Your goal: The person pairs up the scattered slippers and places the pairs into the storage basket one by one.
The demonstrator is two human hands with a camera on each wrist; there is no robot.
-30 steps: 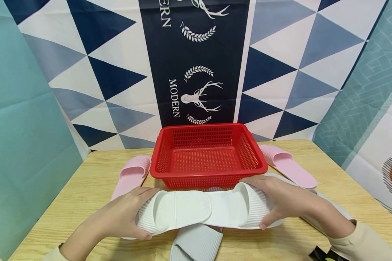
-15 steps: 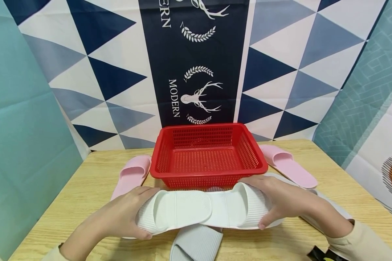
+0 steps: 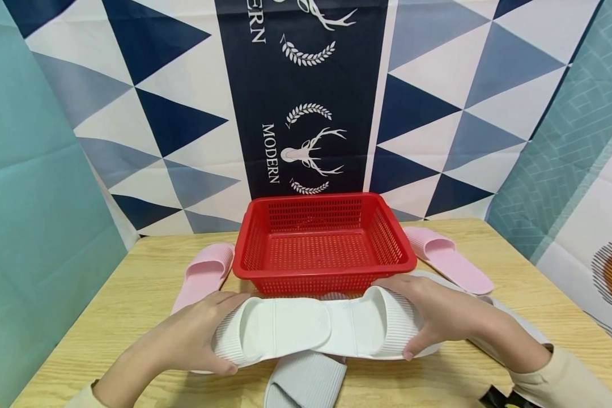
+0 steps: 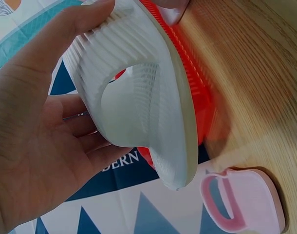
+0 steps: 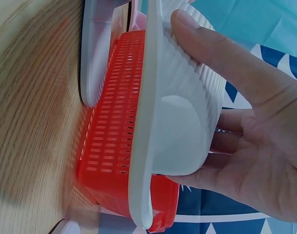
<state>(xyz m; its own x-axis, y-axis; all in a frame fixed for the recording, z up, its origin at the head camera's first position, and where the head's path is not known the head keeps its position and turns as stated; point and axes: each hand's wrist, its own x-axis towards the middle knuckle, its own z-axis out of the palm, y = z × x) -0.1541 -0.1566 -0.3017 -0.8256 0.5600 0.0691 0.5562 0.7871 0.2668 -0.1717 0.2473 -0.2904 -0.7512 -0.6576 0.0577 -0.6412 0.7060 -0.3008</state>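
Two white slippers are held above the table, heel ends meeting in the middle, the left one's heel overlapping the other. My left hand grips the left white slipper round its ribbed strap, thumb on the near side. On the other side my right hand holds the right white slipper by its strap in the same way. In the left wrist view the fingers curl behind the strap. Below the pair lies a grey slipper, partly hidden by them.
A red plastic basket stands behind the slippers. Pink slippers lie at its left and right. More grey footwear sits under my right forearm. Patterned cloth hangs behind the wooden table.
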